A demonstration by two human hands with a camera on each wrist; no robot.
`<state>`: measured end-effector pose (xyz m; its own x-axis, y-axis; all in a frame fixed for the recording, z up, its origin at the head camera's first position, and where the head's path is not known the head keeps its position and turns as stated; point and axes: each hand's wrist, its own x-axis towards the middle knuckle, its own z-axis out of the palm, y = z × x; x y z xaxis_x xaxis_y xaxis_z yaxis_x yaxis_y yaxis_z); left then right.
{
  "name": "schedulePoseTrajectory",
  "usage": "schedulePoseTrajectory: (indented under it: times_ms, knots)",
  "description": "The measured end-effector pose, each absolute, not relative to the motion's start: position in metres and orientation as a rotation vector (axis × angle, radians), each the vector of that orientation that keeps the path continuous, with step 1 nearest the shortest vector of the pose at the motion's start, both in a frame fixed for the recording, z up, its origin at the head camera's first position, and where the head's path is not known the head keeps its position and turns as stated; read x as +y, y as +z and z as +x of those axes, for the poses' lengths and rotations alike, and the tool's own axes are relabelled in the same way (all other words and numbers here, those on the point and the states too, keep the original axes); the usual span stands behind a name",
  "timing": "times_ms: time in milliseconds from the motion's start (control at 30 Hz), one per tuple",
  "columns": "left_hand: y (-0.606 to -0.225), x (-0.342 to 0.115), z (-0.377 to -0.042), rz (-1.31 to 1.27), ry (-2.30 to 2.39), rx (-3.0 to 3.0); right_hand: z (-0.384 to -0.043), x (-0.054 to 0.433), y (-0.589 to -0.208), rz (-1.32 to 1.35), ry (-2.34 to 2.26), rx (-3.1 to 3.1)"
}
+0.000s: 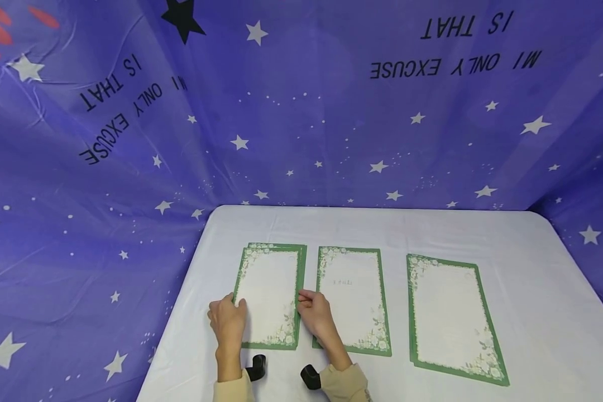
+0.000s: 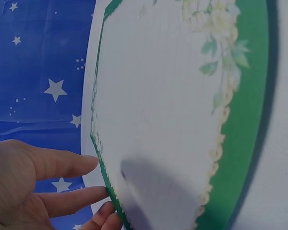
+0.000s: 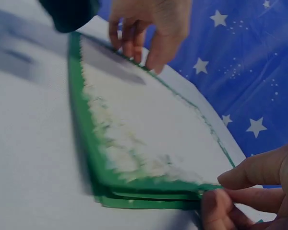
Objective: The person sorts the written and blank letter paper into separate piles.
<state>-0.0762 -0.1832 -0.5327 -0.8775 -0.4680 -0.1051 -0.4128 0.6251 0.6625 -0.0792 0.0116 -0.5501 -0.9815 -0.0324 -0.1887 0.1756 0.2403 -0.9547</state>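
Note:
On the left of the table lies a stack of green-bordered paper sheets [image 1: 271, 296] with printed flowers; its top sheet is shifted slightly from the one below. My left hand [image 1: 227, 321] holds its left edge, thumb on the upper side and fingertips at the rim. Opposite, my right hand [image 1: 316, 315] pinches the right edge between thumb and fingers. Close up in the right wrist view, layered green edges of the stack [image 3: 149, 194] show at that hand's fingertips. Beside the right hand lies a second sheet [image 1: 354, 301] with a short line of faint writing.
A third stack of the same bordered paper [image 1: 454, 318] lies on the right of the white-covered table [image 1: 527, 290]. Purple star-patterned cloth [image 1: 331, 111] hangs behind and at the sides. Black devices [image 1: 310, 377] sit at both wrists.

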Motion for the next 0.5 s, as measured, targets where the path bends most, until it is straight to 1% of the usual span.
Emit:
schedulePoseTrajectory:
  times_ms: [100,233,333,500]
  knots:
    - [-0.528,-0.185,-0.076,0.733,-1.153,-2.695,-0.078,0.009,-0.552,0.075,-1.874,2.357]
    - [-0.517,-0.191,-0.075,0.697,-1.344,-2.574,-0.075,0.005,-0.547,0.013,-1.91,2.353]
    - [-0.506,-0.197,-0.073,0.657,-1.452,-2.538,-0.073,0.001,-0.538,-0.03,-1.903,2.33]
    - [-0.485,-0.203,-0.07,0.616,-1.5,-2.533,-0.068,0.0,-0.517,-0.079,-1.939,2.319]
